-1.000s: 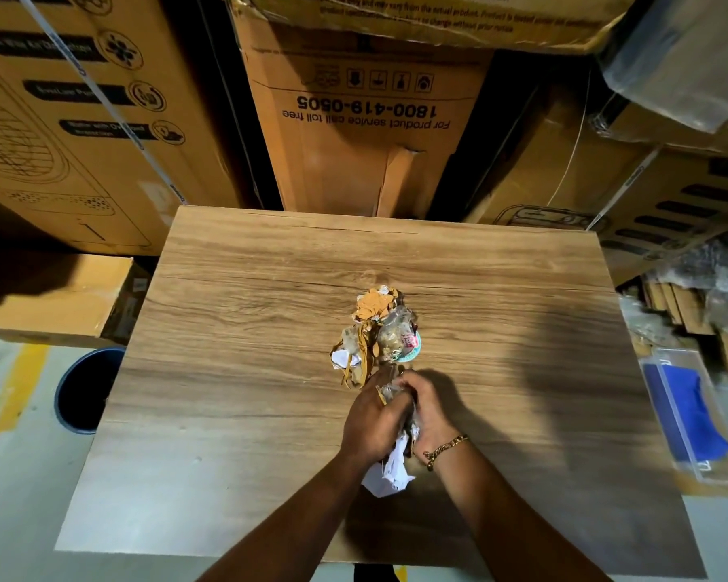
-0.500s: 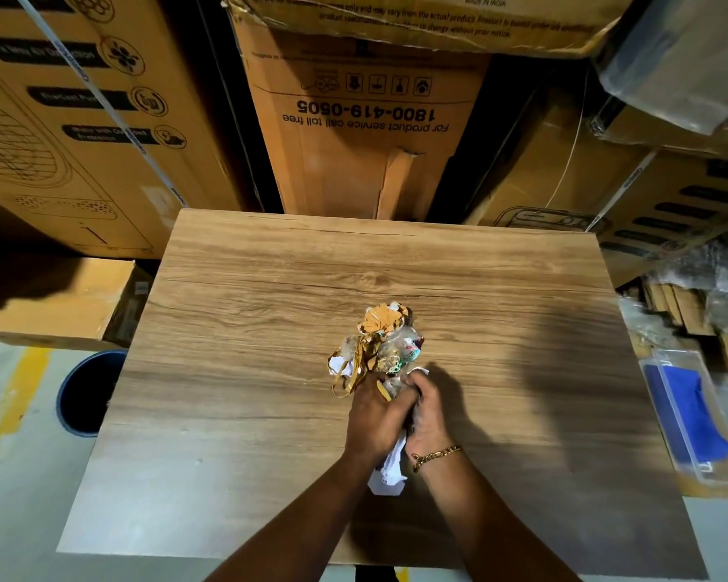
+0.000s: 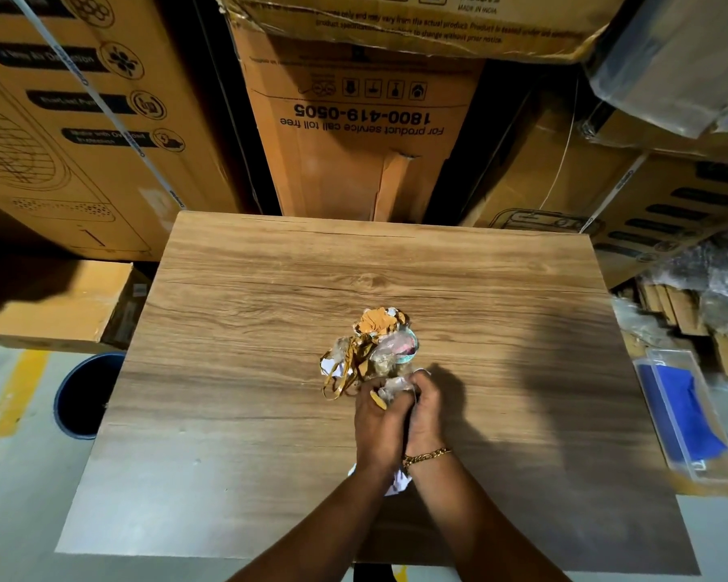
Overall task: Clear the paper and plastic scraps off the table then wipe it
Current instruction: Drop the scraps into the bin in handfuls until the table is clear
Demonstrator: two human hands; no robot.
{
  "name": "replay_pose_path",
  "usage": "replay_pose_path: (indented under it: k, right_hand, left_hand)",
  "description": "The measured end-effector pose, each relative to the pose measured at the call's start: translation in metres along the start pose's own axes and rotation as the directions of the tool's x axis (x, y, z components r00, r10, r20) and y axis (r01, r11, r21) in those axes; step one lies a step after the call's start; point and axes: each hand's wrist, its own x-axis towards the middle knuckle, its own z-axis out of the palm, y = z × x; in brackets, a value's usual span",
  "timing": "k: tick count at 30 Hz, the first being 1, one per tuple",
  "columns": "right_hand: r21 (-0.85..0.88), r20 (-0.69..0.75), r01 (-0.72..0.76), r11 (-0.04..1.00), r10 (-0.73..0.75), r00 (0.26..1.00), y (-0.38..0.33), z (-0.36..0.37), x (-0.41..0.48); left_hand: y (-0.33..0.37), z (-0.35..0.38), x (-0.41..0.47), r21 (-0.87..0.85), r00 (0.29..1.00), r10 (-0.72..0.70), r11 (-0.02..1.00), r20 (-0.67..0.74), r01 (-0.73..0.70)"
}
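A bundle of scraps (image 3: 368, 354) rests on the middle of the wooden table (image 3: 236, 329): torn brown paper, tan strips, white bits and clear crumpled plastic. My left hand (image 3: 379, 426) and my right hand (image 3: 425, 413) are pressed together just behind the bundle, both closed around its near end. Clear plastic shows between the fingers. A white paper piece (image 3: 398, 480) sticks out under my wrists. The part of the bundle inside my hands is hidden.
Stacked cardboard boxes (image 3: 354, 132) wall in the table's far side and left. A dark blue bin (image 3: 86, 396) stands on the floor at the left edge. A clear tray with a blue cloth (image 3: 686, 409) lies on the right, beside plastic wrap and cardboard pieces.
Both hands have drawn the scrap bundle toward me across the table, and the scraps sit more tightly bunched against my fingers.
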Motion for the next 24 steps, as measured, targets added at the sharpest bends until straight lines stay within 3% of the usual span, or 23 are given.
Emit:
replay_pose_path:
  k: [2,10,13,16,18,20,24]
  right_hand:
    - [0.079,0.087,0.024,0.997,-0.031,0.996,0.008,-0.012,0.012]
    - [0.003,0.098,-0.003,1.0,0.003,0.995,-0.039,0.015,-0.052]
    - [0.047,0.169,-0.088,0.995,0.079,0.982,-0.047,0.019,-0.07]
    - [-0.058,0.189,-0.109,0.992,0.118,0.975,-0.047,0.018,-0.076]
    - [-0.092,0.238,-0.064,0.994,0.085,0.968,-0.047,0.018,-0.076]
    - [0.015,0.263,-0.08,0.997,0.073,0.962,-0.05,0.019,-0.078]
    - [0.019,0.285,0.106,0.994,-0.107,0.953,-0.049,0.027,-0.081]
  left_hand:
    - [-0.003,0.003,-0.005,-0.047,1.0,-0.013,0.999,-0.017,0.012]
    - [0.019,0.012,-0.013,-0.17,0.999,0.035,0.985,-0.03,-0.04]
    - [0.043,0.015,-0.014,-0.249,0.993,-0.066,0.968,-0.097,0.04]
    - [0.063,0.015,-0.016,-0.354,0.968,-0.21,0.923,-0.137,0.15]
    - [0.069,0.014,-0.014,-0.415,0.946,-0.303,0.88,-0.116,0.231]
    - [0.076,0.014,-0.012,-0.466,0.928,-0.362,0.839,-0.09,0.282]
    - [0.081,0.017,-0.011,-0.529,0.944,-0.33,0.801,0.0,0.28]
